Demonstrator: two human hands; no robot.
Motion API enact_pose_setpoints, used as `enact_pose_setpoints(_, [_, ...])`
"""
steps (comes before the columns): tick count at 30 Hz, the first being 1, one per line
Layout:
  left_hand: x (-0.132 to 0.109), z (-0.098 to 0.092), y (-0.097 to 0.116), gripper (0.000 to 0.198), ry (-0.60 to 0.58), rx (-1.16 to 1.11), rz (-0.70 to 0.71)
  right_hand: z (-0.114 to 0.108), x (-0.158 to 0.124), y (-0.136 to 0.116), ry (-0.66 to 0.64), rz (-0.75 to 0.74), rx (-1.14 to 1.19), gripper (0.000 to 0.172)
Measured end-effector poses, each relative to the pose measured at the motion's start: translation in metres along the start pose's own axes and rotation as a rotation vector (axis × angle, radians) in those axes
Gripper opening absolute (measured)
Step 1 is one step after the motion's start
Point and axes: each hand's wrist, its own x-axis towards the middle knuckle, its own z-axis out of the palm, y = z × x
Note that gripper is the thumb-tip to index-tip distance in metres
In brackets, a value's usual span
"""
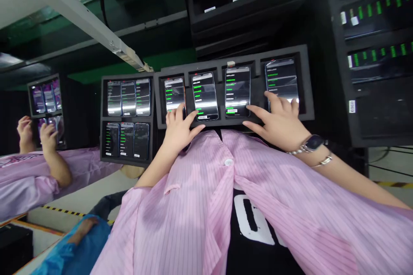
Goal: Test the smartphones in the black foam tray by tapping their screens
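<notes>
A black foam tray (pixel 254 91) lies before me, with several lit smartphones set in its slots. My left hand (pixel 178 131) has its fingers spread over the lower ends of the leftmost phone (pixel 174 92) and the second phone (pixel 204 90). Over at the right, my right hand (pixel 277 122) is spread too, its fingers at the lower part of the rightmost phone (pixel 282 78) and near the lower right corner of the third phone (pixel 238 88). Green and white text lines run down the dark screens. Neither hand grips anything.
Left of my tray is another black tray (pixel 126 119) of several phones. A co-worker's hands (pixel 48 137) are beside a further phone tray (pixel 47 113). Racks of phones (pixel 376 51) stand at right. A white beam (pixel 87 15) slants overhead; a person in blue (pixel 77 245) is lower left.
</notes>
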Motion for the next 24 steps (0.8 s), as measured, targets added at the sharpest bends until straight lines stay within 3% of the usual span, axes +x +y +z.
enact_pose_setpoints(3, [0.022, 0.013, -0.007, 0.061, 0.024, -0.029, -0.044, 0.015, 0.017, 0.005, 0.068, 0.021, 0.005, 0.054])
enact_pose_setpoints(6, [0.058, 0.015, -0.017, 0.063, 0.077, -0.054, -0.070, 0.020, 0.050, 0.019, 0.135, 0.068, 0.048, 0.057])
enact_pose_setpoints(9, [0.090, 0.012, -0.026, 0.062, 0.098, -0.064, -0.085, 0.019, 0.081, 0.033, 0.114, 0.118, 0.086, 0.062])
enact_pose_setpoints(11, [0.096, 0.007, -0.026, 0.062, 0.117, -0.066, -0.079, 0.011, 0.088, 0.034, 0.092, 0.120, 0.104, 0.062])
enact_pose_setpoints(13, [0.088, -0.001, -0.021, 0.066, 0.164, -0.061, -0.055, -0.004, 0.082, 0.026, 0.109, 0.088, 0.114, 0.060])
enact_pose_setpoints(18, [0.039, -0.009, -0.007, 0.072, 0.230, -0.027, 0.020, -0.046, 0.042, -0.007, 0.125, -0.002, 0.098, 0.057])
enact_pose_setpoints(21, [0.020, 0.003, -0.005, 0.064, 0.182, -0.024, 0.036, -0.038, 0.027, -0.015, 0.094, -0.063, 0.133, 0.061])
enact_pose_setpoints(24, [0.014, 0.019, -0.006, 0.058, 0.165, -0.022, 0.029, -0.006, 0.020, -0.013, 0.109, -0.160, 0.183, 0.063])
